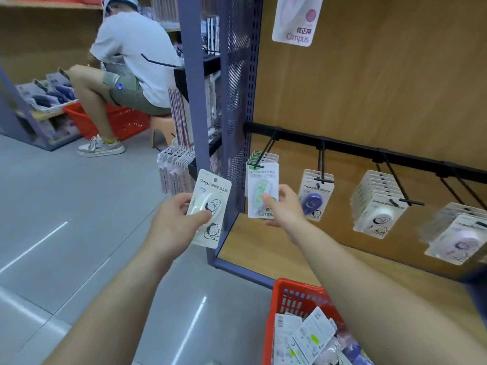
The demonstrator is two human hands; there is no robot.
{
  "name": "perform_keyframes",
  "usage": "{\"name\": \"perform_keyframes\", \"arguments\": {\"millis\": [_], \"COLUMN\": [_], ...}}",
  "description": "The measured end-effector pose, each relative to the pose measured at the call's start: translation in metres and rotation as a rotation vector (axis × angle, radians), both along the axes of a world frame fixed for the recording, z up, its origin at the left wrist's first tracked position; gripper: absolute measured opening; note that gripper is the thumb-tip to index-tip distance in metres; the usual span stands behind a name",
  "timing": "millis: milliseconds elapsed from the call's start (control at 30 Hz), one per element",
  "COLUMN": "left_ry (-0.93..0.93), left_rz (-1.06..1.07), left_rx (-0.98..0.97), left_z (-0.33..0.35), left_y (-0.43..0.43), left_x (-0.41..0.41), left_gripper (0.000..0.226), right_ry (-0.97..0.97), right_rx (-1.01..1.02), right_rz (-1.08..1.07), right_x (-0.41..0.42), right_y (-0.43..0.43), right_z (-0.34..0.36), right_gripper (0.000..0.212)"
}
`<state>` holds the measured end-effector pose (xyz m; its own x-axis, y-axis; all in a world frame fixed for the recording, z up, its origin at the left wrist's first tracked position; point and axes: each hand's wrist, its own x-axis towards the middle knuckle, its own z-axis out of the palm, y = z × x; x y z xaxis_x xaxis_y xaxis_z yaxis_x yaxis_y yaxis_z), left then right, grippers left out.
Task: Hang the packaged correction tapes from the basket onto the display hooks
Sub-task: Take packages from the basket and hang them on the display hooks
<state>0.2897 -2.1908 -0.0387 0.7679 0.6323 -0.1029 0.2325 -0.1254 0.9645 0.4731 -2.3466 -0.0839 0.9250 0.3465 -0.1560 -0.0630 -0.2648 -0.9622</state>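
One white tape pack [214,198], one green tape pack [262,183].

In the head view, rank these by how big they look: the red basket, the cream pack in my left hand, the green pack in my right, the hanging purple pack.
1. red basket, though cropped by the frame.
2. cream pack.
3. green pack and purple pack look alike; unranked.

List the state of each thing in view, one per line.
White cartoon-printed correction tape pack: off the hooks, gripped by left hand.
Green correction tape pack: at front of leftmost black hook, pinched by right hand.
Red plastic basket: holding more packs.
Purple correction tape pack: hanging on second hook.
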Motion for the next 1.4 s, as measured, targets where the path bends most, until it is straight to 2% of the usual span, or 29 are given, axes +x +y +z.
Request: {"name": "perform_keyframes", "arguments": {"millis": [133,333,567,700,867,967,1000,1067,1167,1233,1300,1400], "left_ry": [-0.002,0.004,0.008,0.001,0.027,0.034,0.036,0.046,0.049,0.059,0.073,0.11], "left_rz": [0.002,-0.009,-0.012,-0.011,-0.007,-0.043,-0.059,-0.087,-0.128,-0.172,-0.242,-0.357], "left_rx": [-0.006,-0.01,-0.009,-0.007,0.044,0.05,0.05,0.043,0.014,0.014,0.073,0.303], "left_z": [0.003,0.002,0.001,0.001,-0.003,-0.002,-0.001,-0.001,-0.001,-0.002,-0.005,-0.008], "left_y": [-0.001,-0.007,-0.01,-0.01,-0.014,-0.021,-0.025,-0.035,-0.055,-0.072,-0.089,-0.117], "left_x": [0.003,0.008,0.012,0.015,0.018,0.024,0.027,0.034,0.044,0.05,0.057,0.068], "left_gripper": [0.023,0.022,0.023,0.024,0.026,0.026,0.027,0.028,0.027,0.027,0.025,0.029], "right_ry": [0.002,-0.054,-0.1,-0.089,-0.042,-0.125,-0.139,-0.039,0.171,0.149,0.086,0.05], "right_rx": [-0.05,-0.013,-0.026,-0.026,-0.171,-0.322,-0.284,-0.049,0.235,0.27,0.244,0.215], "right_rz": [0.003,-0.077,-0.018,-0.053,-0.075,-0.127,-0.143,-0.115,0.088,0.148,0.104,0.008], "right_x": [0.003,0.002,0.011,0.014,0.028,0.025,0.017,-0.005,-0.039,-0.049,-0.051,-0.046], "right_y": [0.009,0.009,0.009,0.011,0.024,0.018,0.009,-0.012,-0.045,-0.063,-0.084,-0.126], "right_z": [-0.004,-0.019,-0.017,-0.02,-0.011,-0.013,-0.012,-0.009,0.007,0.009,0.007,0.006], "right_gripper": [0.015,0.011,0.011,0.011,0.029,0.045,0.044,0.03,0.019,0.011,0.016,0.021]}}
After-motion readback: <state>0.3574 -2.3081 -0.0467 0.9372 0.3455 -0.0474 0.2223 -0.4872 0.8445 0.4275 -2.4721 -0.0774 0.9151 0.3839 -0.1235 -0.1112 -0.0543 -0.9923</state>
